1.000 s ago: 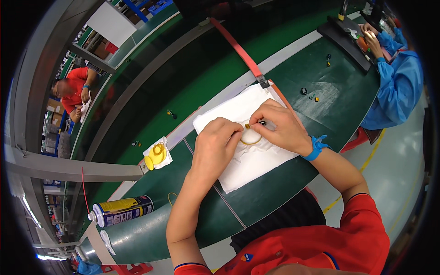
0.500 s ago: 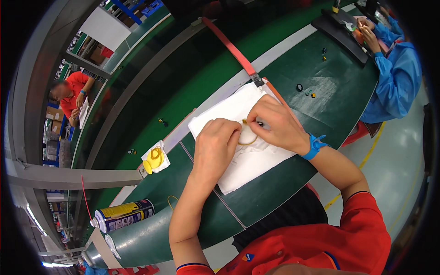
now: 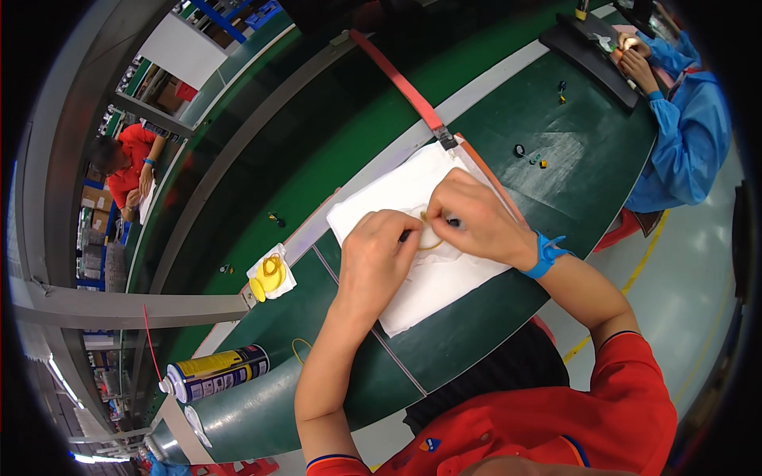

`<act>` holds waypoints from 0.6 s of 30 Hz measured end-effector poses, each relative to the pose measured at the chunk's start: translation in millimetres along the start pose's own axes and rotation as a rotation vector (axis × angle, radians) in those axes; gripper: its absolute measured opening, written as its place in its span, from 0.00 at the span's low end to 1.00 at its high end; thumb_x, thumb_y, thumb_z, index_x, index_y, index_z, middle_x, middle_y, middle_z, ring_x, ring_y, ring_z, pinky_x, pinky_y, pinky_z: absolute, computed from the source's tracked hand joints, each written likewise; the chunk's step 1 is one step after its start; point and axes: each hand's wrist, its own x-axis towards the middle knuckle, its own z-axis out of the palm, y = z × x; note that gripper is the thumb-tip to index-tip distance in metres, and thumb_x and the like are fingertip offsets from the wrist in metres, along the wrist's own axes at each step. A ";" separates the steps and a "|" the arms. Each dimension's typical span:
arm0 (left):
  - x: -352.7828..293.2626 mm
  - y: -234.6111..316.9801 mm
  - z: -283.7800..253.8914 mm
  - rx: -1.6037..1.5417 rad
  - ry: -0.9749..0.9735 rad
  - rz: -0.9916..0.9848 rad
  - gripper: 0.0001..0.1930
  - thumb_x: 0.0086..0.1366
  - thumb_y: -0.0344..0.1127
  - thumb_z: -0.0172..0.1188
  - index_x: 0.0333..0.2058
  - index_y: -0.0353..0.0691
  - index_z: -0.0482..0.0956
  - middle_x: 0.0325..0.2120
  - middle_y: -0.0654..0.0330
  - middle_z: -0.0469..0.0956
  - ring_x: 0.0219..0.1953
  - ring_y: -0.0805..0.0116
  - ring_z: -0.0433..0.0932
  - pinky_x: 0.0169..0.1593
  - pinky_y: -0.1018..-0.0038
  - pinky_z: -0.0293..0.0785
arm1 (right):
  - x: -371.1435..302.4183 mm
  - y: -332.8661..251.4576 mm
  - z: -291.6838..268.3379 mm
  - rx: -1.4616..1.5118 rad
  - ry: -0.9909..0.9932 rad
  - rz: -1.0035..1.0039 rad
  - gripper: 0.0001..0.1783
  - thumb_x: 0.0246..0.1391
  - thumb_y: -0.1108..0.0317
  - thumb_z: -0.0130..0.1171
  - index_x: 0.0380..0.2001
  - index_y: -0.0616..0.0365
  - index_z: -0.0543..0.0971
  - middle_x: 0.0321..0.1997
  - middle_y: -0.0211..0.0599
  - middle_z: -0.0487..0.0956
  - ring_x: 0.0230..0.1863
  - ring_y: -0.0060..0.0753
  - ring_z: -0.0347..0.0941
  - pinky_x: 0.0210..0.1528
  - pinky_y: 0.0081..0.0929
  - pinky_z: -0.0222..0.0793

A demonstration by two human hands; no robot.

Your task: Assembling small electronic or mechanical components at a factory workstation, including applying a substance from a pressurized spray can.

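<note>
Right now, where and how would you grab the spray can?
Probably fingers wrapped round the mid-body of the spray can, coming from its lower side in the view: it's a plain cylinder there, while its left end has the nozzle and a thin red straw pointing up the picture, away from that approach. Standing or lying, I can't tell.

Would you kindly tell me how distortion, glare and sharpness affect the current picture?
Head view: the grey post at left bows toward the black fisheye rim; head view: pale glare lies on the green table near the spray can; head view: the small yellowish piece at the right hand is too small and soft to make out.
</note>
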 end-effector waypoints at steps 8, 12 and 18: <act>-1.7 -0.4 0.1 -0.036 0.001 -0.022 0.06 0.56 0.24 0.68 0.33 0.36 0.82 0.31 0.56 0.83 0.32 0.59 0.81 0.35 0.68 0.78 | -0.9 -1.8 2.6 -0.013 -0.011 0.001 0.08 0.46 0.81 0.65 0.27 0.62 0.75 0.30 0.34 0.75 0.37 0.36 0.73 0.33 0.27 0.70; 0.2 -1.2 -0.8 0.119 0.085 0.048 0.05 0.56 0.24 0.67 0.32 0.36 0.81 0.31 0.55 0.82 0.34 0.55 0.81 0.38 0.64 0.77 | -1.2 -0.4 -0.2 0.121 -0.055 0.054 0.07 0.47 0.81 0.64 0.27 0.62 0.75 0.29 0.34 0.75 0.37 0.34 0.72 0.34 0.27 0.70; 15.8 -33.7 -14.5 0.122 0.209 -0.057 0.05 0.56 0.23 0.65 0.33 0.36 0.82 0.31 0.54 0.82 0.35 0.52 0.80 0.41 0.62 0.77 | 26.0 19.4 -22.6 -0.034 0.133 0.190 0.05 0.48 0.79 0.63 0.28 0.60 0.76 0.29 0.34 0.77 0.38 0.34 0.74 0.39 0.32 0.71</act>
